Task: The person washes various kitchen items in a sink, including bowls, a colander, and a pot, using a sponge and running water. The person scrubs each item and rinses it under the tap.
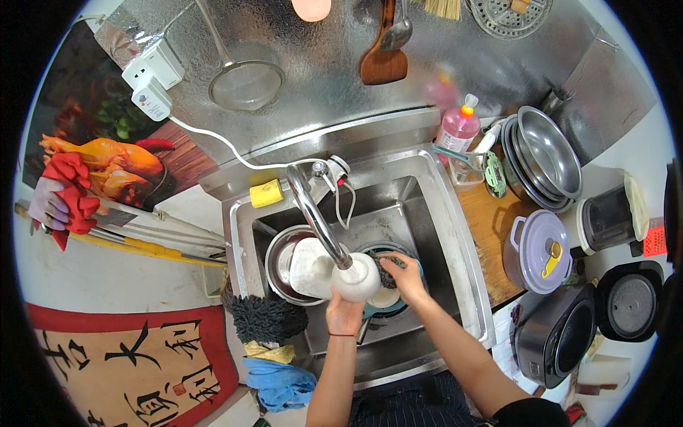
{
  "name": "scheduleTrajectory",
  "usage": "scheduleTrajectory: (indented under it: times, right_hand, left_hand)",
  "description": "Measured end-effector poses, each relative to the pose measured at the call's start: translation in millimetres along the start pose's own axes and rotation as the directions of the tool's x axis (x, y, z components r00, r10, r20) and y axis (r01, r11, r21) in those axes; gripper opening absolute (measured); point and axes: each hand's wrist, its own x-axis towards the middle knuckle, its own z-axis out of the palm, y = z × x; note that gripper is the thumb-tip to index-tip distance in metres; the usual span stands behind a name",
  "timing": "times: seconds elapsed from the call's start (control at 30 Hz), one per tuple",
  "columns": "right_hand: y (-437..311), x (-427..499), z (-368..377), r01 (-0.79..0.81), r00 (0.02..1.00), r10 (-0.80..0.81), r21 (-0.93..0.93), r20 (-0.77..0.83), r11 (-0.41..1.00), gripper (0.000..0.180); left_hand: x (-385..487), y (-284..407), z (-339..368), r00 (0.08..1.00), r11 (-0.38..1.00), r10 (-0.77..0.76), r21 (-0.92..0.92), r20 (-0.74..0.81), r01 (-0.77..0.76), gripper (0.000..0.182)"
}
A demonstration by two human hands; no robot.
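Note:
My left hand (343, 314) grips a white bowl (358, 283) from below, its foot ring turned up under the spout of the chrome faucet (315, 216). In my right hand (406, 280) is a dark grey scouring pad (385, 271), held close against the bowl's right side. Behind the bowl, a white dish (309, 268) rests in a round steel basin (276, 272) on the left of the sink (381, 221). Beneath my right hand sits a teal-rimmed vessel (421, 267) with a small pale bowl (385, 298) in it; my hands partly cover both.
A yellow sponge (267, 193) lies on the sink's rear rim. At right stand a pink soap bottle (459, 128), stacked steel basins (549, 152), a lilac pot (536, 251) and an open rice cooker (557, 336). A dark chenille mitt (267, 318) and blue cloth (280, 381) hang at left.

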Motion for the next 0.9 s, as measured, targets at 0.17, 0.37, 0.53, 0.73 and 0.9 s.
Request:
scheduleTrajectory:
  times: [0.17, 0.37, 0.53, 0.73, 0.9]
  right_hand:
    - [20.3, 6.4, -21.1, -0.375, 0.927, 0.286, 0.597, 0.243, 0.71, 0.03]
    - [21.9, -7.0, -38.6, -0.454, 0.888, 0.344, 0.7, 0.305, 0.551, 0.05]
    - [4.6, -13.6, -47.3, -0.415, 0.906, 0.298, 0.771, 0.3, 0.484, 0.047]
    - [-32.3, -47.9, -11.9, 0.143, 0.977, -0.154, 0.085, 0.151, 0.986, 0.032]
    - [-40.1, -35.5, -18.5, -0.387, 0.906, 0.157, 0.62, 0.393, 0.683, 0.048]
  left_hand:
    - [-1.0, 7.0, 18.1, 0.985, 0.968, 0.124, 0.203, 0.116, -0.146, 0.046]
    - [-8.7, 5.8, 15.5, 0.973, 0.93, 0.19, 0.294, 0.132, -0.222, 0.04]
    - [-10.6, 4.7, 15.6, 0.962, 0.895, 0.252, 0.351, 0.108, -0.274, 0.035]
    - [3.9, -6.5, 4.2, 0.965, 0.643, 0.259, 0.737, 0.048, -0.209, 0.029]
    - [16.2, -7.8, 0.5, 0.916, 0.323, 0.385, 0.912, 0.116, -0.251, 0.031]
